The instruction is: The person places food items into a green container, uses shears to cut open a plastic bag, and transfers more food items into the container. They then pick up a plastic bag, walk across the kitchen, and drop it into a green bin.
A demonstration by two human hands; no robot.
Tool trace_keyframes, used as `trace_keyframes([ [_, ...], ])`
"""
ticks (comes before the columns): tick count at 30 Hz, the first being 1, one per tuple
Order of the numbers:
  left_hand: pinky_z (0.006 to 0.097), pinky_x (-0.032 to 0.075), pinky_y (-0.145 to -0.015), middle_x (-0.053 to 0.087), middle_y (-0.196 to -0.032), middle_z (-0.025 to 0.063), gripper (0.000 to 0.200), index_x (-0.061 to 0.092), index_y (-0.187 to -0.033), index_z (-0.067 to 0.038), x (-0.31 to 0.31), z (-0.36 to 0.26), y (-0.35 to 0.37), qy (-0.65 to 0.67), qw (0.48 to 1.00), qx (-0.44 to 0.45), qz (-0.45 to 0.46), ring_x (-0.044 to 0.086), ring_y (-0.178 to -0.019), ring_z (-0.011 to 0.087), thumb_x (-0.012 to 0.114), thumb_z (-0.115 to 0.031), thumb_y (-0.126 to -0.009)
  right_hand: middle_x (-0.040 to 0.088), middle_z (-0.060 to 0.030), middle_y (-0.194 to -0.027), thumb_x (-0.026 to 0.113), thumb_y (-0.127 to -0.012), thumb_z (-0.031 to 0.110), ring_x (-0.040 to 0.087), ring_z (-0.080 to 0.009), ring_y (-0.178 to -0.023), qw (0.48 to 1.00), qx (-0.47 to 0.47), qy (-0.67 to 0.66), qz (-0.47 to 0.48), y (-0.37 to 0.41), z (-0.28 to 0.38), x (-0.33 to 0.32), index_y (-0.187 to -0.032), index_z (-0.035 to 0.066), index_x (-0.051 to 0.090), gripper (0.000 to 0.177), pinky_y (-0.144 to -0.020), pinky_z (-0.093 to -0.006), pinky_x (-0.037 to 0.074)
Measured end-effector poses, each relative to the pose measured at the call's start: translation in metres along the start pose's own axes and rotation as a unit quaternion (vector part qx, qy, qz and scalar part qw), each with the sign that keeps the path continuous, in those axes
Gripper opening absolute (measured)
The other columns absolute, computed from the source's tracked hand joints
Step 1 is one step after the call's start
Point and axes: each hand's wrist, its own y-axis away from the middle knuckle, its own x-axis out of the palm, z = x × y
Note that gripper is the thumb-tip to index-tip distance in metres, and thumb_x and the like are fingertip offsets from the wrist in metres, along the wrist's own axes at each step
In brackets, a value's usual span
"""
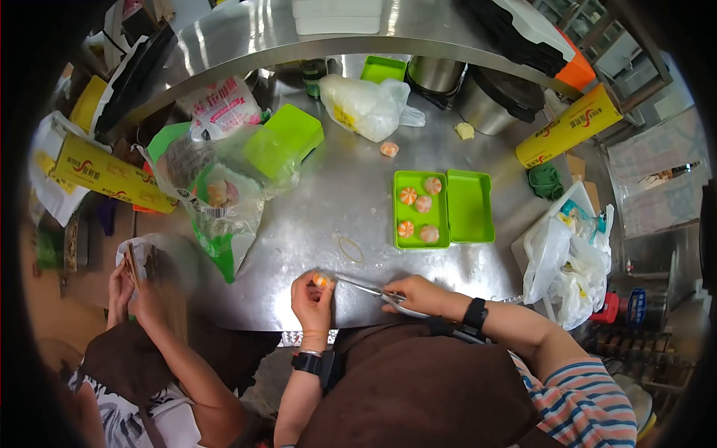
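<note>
My left hand (311, 305) pinches a small orange-and-white striped ball (320, 280) near the table's front edge. In my right hand (420, 296) are metal scissors (361, 284), their blades pointing left with the tips close beside that ball. Beyond my right hand lies a bright green plastic box (398, 211), its lid (471, 209) folded back to the right. Several similar striped balls rest in the box's left half. Another ball (389, 149) sits on the steel table (336, 194) farther back. A thin loop (349, 250) lies between my hands and the box.
A co-worker at left holds a brownish flat thing (138, 261). Clear packaging (231, 201) and a green container (287, 142) stand near them. A white plastic bag (366, 104) lies at the back. On the right are a yellow roll box (571, 125) and a bin of bags (530, 254).
</note>
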Motion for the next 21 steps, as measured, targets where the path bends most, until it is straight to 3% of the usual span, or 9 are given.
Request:
trace_keyframes([
  [4, 0.0224, 0.054, -0.062, 0.057, -0.104, 0.0081, 0.04, 0.061, -0.108, -0.001, -0.001, -0.011, 0.0, -0.022, 1.0, -0.011, 0.0, 0.061, -0.073, 0.0118, 0.081, -0.001, -0.074, 0.064, -0.0061, -0.077, 0.078, -0.084, 0.026, 0.056, -0.0093, -0.069, 0.995, 0.052, -0.067, -0.042, 0.004, 0.027, -0.013, -0.115, 0.005, 0.065, 0.04, -0.066, -0.0258, 0.048],
  [8, 0.0225, 0.054, -0.062, 0.057, -0.104, 0.0078, 0.04, 0.062, -0.108, -0.001, 0.0, -0.003, 0.001, -0.006, 1.0, -0.013, -0.002, 0.06, -0.073, 0.0117, 0.081, 0.0, -0.074, 0.065, -0.0076, -0.078, 0.077, -0.084, 0.026, 0.06, -0.0137, -0.069, 0.994, -0.036, -0.079, -0.068, -0.001, 0.024, -0.006, -0.111, 0.006, 0.066, 0.035, -0.064, -0.0295, 0.048],
  [9, 0.0224, 0.054, -0.062, 0.057, -0.104, 0.0077, 0.04, 0.061, -0.108, -0.001, 0.0, -0.002, 0.001, -0.01, 1.0, -0.011, -0.001, 0.06, -0.073, 0.0115, 0.081, 0.0, -0.074, 0.067, -0.0142, -0.082, 0.075, -0.083, 0.029, 0.062, -0.0282, -0.069, 0.999, -0.018, 0.046, 0.009, -0.006, 0.004, -0.003, -0.106, 0.005, 0.067, 0.034, -0.066, -0.0361, 0.049],
  [12, 0.022, 0.054, -0.062, 0.057, -0.105, 0.0076, 0.04, 0.061, -0.109, -0.001, 0.002, -0.004, -0.005, -0.01, 1.0, 0.005, -0.002, 0.06, -0.073, 0.011, 0.081, 0.0, -0.074, 0.067, -0.0161, -0.084, 0.075, -0.082, 0.03, 0.062, -0.0353, -0.072, 1.0, 0.004, 0.023, -0.002, -0.002, -0.001, -0.004, -0.104, 0.005, 0.067, 0.034, -0.068, -0.0396, 0.049],
  [14, 0.0218, 0.053, -0.061, 0.057, -0.105, 0.0076, 0.04, 0.061, -0.109, -0.001, -0.002, -0.005, 0.004, -0.011, 1.0, 0.002, -0.001, 0.06, -0.073, 0.0107, 0.081, 0.0, -0.074, 0.067, -0.016, -0.084, 0.075, -0.083, 0.03, 0.062, -0.0336, -0.073, 0.999, 0.03, 0.013, -0.01, 0.001, 0.01, -0.004, -0.105, 0.006, 0.067, 0.033, -0.068, -0.0384, 0.048],
  [16, 0.0201, 0.053, -0.064, 0.057, -0.105, 0.0054, 0.04, 0.06, -0.109, 0.0, 0.0, -0.008, 0.0, -0.003, 1.0, -0.02, 0.003, 0.06, -0.075, 0.0084, 0.081, 0.0, -0.075, 0.067, -0.0163, -0.084, 0.075, -0.083, 0.03, 0.063, -0.0316, -0.075, 0.992, 0.022, -0.114, -0.054, 0.001, 0.027, -0.01, -0.104, 0.007, 0.067, 0.032, -0.069, -0.0383, 0.048],
  [18, 0.0198, 0.053, -0.064, 0.057, -0.105, 0.0052, 0.039, 0.06, -0.109, 0.0, 0.0, -0.008, 0.0, -0.012, 1.0, -0.016, 0.006, 0.06, -0.075, 0.0083, 0.081, 0.0, -0.075, 0.067, -0.0158, -0.084, 0.076, -0.082, 0.03, 0.063, -0.0286, -0.075, 0.993, -0.005, -0.1, -0.066, -0.003, 0.015, -0.005, -0.102, 0.006, 0.067, 0.032, -0.07, -0.037, 0.049],
  [20, 0.0195, 0.052, -0.064, 0.057, -0.104, 0.005, 0.04, 0.06, -0.109, 0.0, -0.002, -0.008, 0.0, -0.03, 0.999, -0.018, 0.013, 0.059, -0.074, 0.0079, 0.081, 0.0, -0.075, 0.066, -0.0148, -0.083, 0.077, -0.081, 0.03, 0.062, -0.0263, -0.074, 0.997, 0.023, 0.056, 0.046, -0.01, -0.024, 0.007, -0.101, 0.006, 0.067, 0.032, -0.07, -0.0357, 0.048],
  [21, 0.0195, 0.052, -0.064, 0.057, -0.104, 0.005, 0.04, 0.06, -0.109, 0.0, -0.003, -0.006, -0.001, -0.031, 0.999, -0.013, 0.019, 0.059, -0.074, 0.0079, 0.081, 0.0, -0.075, 0.066, -0.0145, -0.083, 0.076, -0.081, 0.03, 0.062, -0.0273, -0.074, 0.998, 0.032, 0.013, 0.058, -0.009, -0.02, 0.002, -0.099, 0.005, 0.067, 0.032, -0.071, -0.0361, 0.048],
])
